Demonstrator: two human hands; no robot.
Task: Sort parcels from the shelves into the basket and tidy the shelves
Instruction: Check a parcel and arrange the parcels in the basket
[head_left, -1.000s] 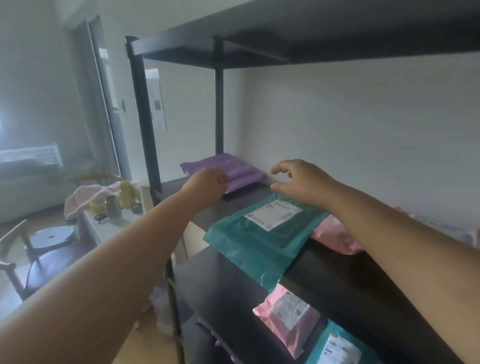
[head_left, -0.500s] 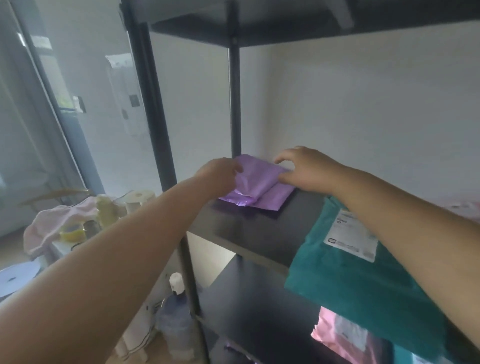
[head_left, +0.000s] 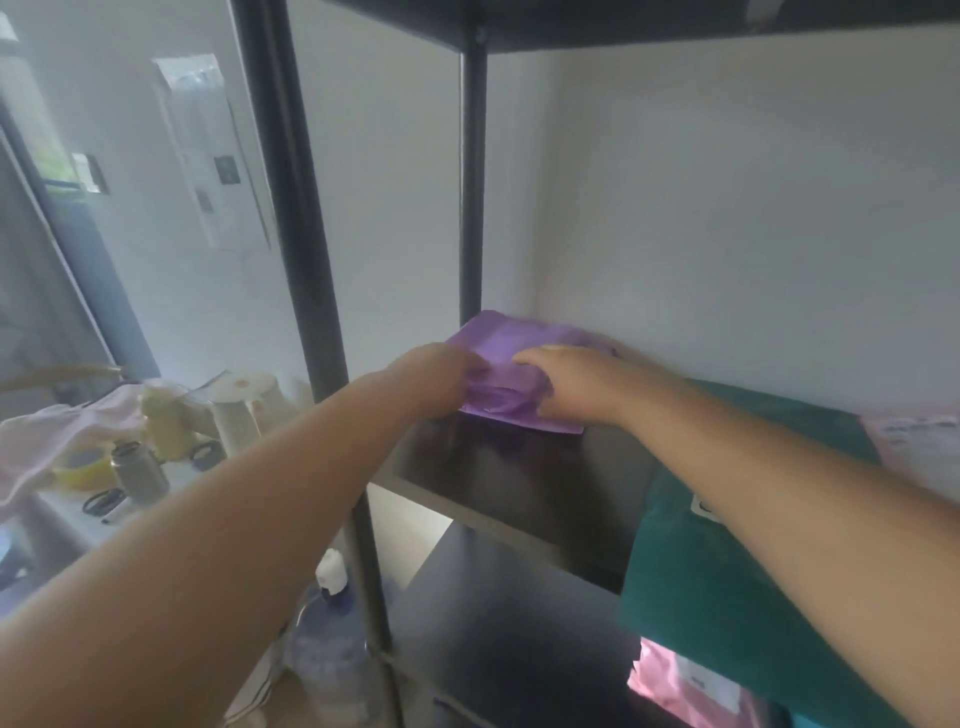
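A: Both hands have closed in since half a second back. Then they flanked the purple parcel (head_left: 498, 338); now they're right on it, and its film has bunched between them.

B: Walk me out from the near edge.

A: Nearest, at five o'clock, is a pink parcel (head_left: 680, 686) on the lower board. Above it at four o'clock, the teal parcel (head_left: 727, 597) overhangs the front lip of the middle shelf (head_left: 519, 467), with the right forearm passing over it. Further in, centre frame, the left hand (head_left: 436, 379) has its fingers curled into the purple parcel's near left edge, clamped on the film. The right hand (head_left: 571, 384) lies over the parcel's right side, just beside the left. Its thumb is hidden, so pinching or only pressing, I can't tell.

B: And the parcel itself?

A: Down on the shelf in the back left corner, by the rear post (head_left: 471, 208), seemingly touching the wall at twelve o'clock.

B: Meaning?

A: I'd judge the reach is over and the lift comes next. No basket in shot, so the whole carry lies ahead. It's soft film, and it'll sag unless both hands take it.
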